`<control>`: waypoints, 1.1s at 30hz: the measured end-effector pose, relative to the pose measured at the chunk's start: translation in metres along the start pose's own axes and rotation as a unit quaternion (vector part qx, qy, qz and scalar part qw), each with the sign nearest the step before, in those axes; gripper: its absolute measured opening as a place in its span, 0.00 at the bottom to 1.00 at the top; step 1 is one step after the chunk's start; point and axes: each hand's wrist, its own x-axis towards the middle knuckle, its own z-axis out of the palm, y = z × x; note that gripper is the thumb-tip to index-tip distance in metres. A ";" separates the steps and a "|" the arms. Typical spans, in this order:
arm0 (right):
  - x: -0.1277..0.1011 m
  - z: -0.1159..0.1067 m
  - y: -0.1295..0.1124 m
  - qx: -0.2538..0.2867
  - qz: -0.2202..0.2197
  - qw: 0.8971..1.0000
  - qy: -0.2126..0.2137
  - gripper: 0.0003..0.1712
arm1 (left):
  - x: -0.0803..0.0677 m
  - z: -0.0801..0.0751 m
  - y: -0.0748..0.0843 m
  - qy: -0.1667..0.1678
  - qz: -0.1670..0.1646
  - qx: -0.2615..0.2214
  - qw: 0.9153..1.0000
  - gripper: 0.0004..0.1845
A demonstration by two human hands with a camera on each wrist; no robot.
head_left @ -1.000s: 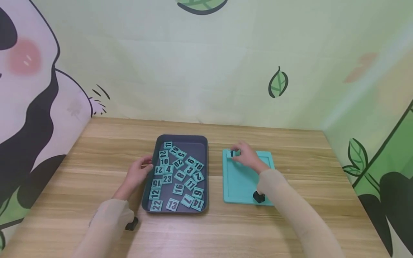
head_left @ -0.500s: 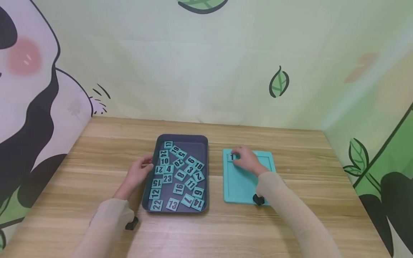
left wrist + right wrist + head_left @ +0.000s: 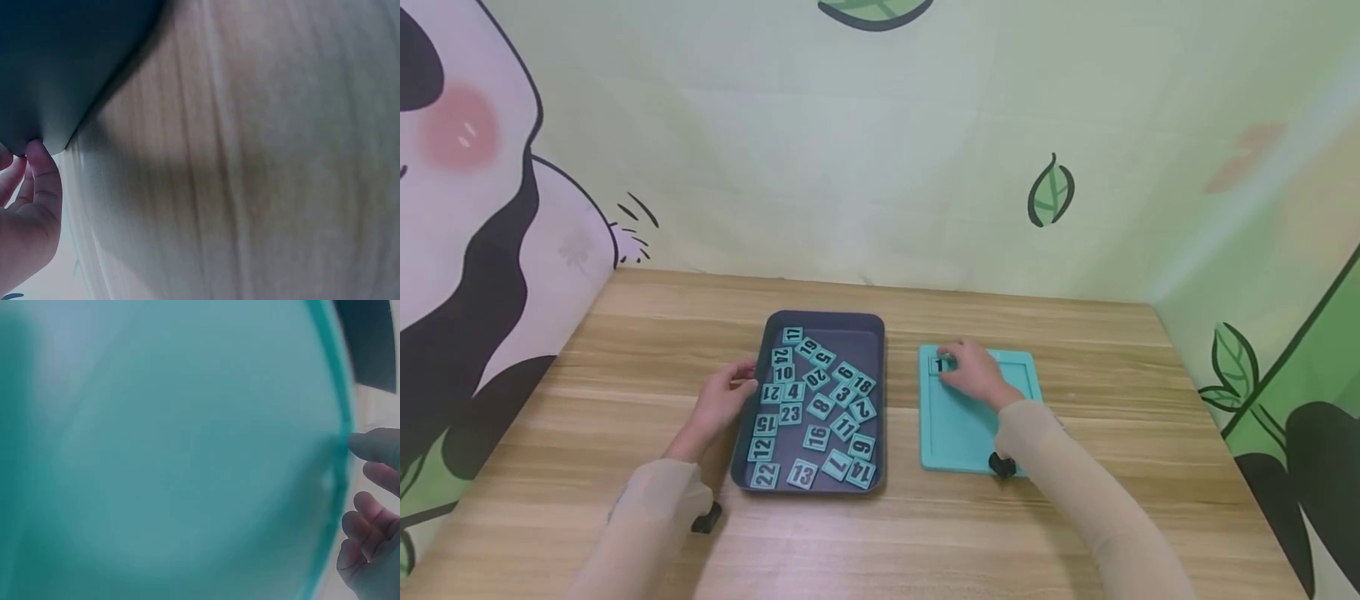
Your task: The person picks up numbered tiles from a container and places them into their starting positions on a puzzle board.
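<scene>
The right hand (image 3: 976,375) rests over the far left corner of the teal board (image 3: 977,433), its fingertips pressing the tile marked 1 (image 3: 941,365) down into that corner. The fingers look lightly curved and close together over the tile; whether the thumb pinches its edge I cannot tell, since the right wrist view shows only blurred fingertips (image 3: 375,447) at the board's raised rim. The left hand (image 3: 724,402) grips the left wall of the dark tray (image 3: 752,417), thumb on the rim and fingers curled against the outside, as the left wrist view confirms.

The likely trouble is seating. If the tile sits slightly skewed against the rim, it may ride up on the edge instead of lying flat, and lifting the fingers could flick it out of the corner. The board lies loose on the table (image 3: 1075,533), so sideways pressure could push it toward the tray. In the tray the numbered tiles (image 3: 816,408) lie jumbled, some overlapping and turned round, so a 6 or 9 is easily misread.
</scene>
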 end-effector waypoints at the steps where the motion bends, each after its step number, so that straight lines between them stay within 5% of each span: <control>1: 0.000 -0.001 -0.002 0.002 -0.003 1.000 0.004 0.22 | 0.000 0.000 0.000 0.000 0.002 0.001 1.000 0.22; 9: -0.001 -0.009 -0.028 0.029 -0.080 0.996 0.035 0.21 | 0.001 0.000 -0.002 0.002 0.009 0.000 1.000 0.22; 17: -0.005 0.000 -0.060 0.060 -0.126 0.990 0.005 0.18 | 0.002 0.000 -0.004 0.004 0.010 -0.001 1.000 0.22; 22: -0.010 0.007 -0.079 0.013 -0.165 0.986 -0.013 0.18 | 0.002 0.001 -0.003 0.004 0.013 -0.003 1.000 0.22; 33: -0.012 0.023 -0.097 -0.135 -0.253 0.957 -0.037 0.19 | 0.000 0.002 -0.002 0.014 0.017 -0.005 1.000 0.22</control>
